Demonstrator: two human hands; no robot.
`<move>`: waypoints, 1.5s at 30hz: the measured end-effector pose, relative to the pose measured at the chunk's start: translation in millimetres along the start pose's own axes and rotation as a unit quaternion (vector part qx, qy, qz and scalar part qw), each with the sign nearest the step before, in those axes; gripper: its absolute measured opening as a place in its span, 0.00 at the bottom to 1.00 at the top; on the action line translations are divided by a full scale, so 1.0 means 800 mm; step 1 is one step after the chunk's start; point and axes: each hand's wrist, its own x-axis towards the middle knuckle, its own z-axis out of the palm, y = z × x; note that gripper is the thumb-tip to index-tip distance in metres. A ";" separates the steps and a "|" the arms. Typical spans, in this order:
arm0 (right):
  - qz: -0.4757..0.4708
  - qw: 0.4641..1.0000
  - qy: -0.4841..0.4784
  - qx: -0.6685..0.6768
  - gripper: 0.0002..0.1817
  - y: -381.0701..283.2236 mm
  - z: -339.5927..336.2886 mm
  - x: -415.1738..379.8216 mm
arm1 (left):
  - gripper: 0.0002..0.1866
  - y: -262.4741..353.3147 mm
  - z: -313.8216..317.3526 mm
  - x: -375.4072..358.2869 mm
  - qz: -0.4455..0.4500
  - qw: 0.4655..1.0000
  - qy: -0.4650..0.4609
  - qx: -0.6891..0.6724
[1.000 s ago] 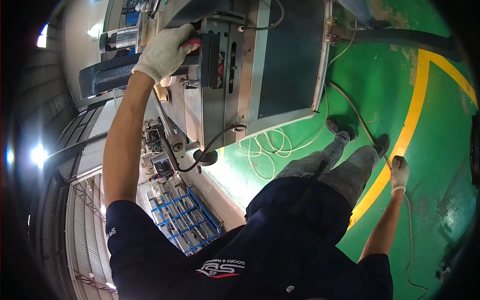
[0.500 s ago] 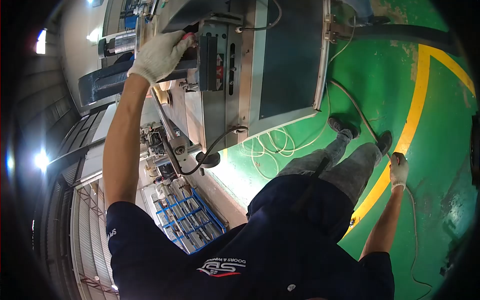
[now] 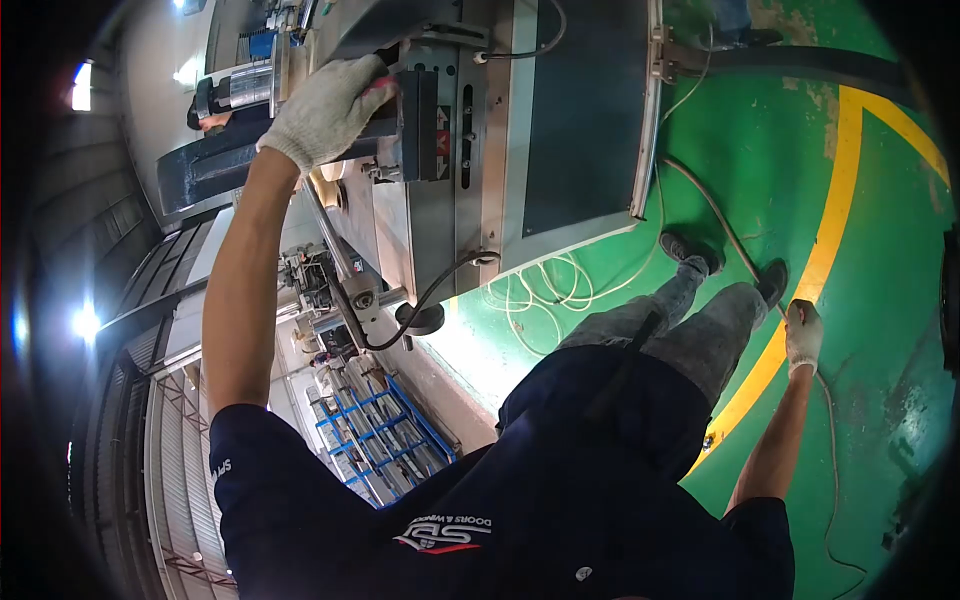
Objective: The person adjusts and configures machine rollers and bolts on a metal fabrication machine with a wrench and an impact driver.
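Note:
My left hand, in a white knit glove, reaches up to the machine. Its fingers are closed around a small red part beside a dark block with a red and white arrow label. The glove covers most of this red part, so its kind is hidden. My right hand, also gloved, hangs low by my right side with its fingers curled. Nothing shows in it; a hose on the floor passes behind it in the view.
The machine's dark side panel stands ahead. Loops of pale cable lie on the green floor, near a yellow line. A blue rack with long profiles is to the left. Another person is partly visible behind the machine.
My left hand has shifted slightly and more of the red part shows at its fingers. A person's head has come into view behind the machine. My right hand has barely moved.

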 end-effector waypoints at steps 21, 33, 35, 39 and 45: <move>0.021 1.000 -0.012 0.003 0.13 -0.028 0.029 0.013 | 0.17 -0.007 0.006 -0.009 0.019 0.998 -0.028 0.057; -0.008 1.000 -0.011 -0.019 0.14 -0.013 0.051 0.041 | 0.15 0.008 -0.001 -0.007 -0.001 0.996 -0.033 0.081; 0.005 1.000 -0.022 -0.009 0.14 -0.009 0.051 0.039 | 0.15 0.002 0.000 -0.006 0.024 0.998 -0.024 0.061; -0.003 1.000 -0.015 -0.002 0.13 0.000 0.052 0.041 | 0.16 0.000 -0.017 0.005 -0.019 0.994 -0.090 -0.051; -0.007 0.996 -0.009 -0.087 0.21 -0.070 0.066 0.046 | 0.22 -0.018 -0.023 0.019 -0.109 0.974 -0.153 -0.129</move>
